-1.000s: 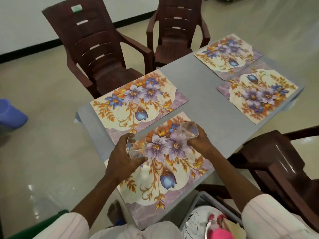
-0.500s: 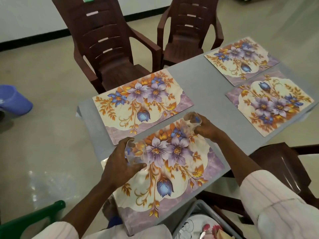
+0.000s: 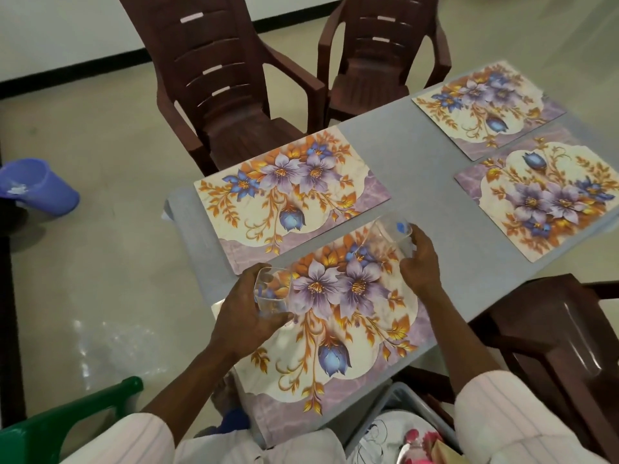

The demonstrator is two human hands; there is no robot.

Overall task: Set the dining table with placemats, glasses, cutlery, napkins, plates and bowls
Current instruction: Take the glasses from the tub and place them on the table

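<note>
Clothing notes, head view.
I log a pale left sleeve (image 3: 144,437) and right sleeve (image 3: 522,420), thin darker stripes, ending near the elbows; left hand (image 3: 241,309), right hand (image 3: 418,259) bare.

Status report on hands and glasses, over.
Left hand grips clear glass over near placemat, left edge. Right hand grips second glass at its far corner. Nothing in the way.

Near placemat (image 3: 335,333) printed with purple and blue flowers, orange-gold leaves, cream panel, lilac marbled border. Same print seen on far-left placemat (image 3: 291,192), near-right placemat (image 3: 542,199), far-right placemat (image 3: 485,105). Table (image 3: 418,162) plain grey. Slatted chair (image 3: 217,78) dark brown. Left glass (image 3: 271,293) and right glass (image 3: 390,239) clear; blue mark seen on right glass. Bucket (image 3: 37,185) blue-violet. Sleeve (image 3: 522,423) white, thinly striped. Chair frame (image 3: 67,426) green.
</note>
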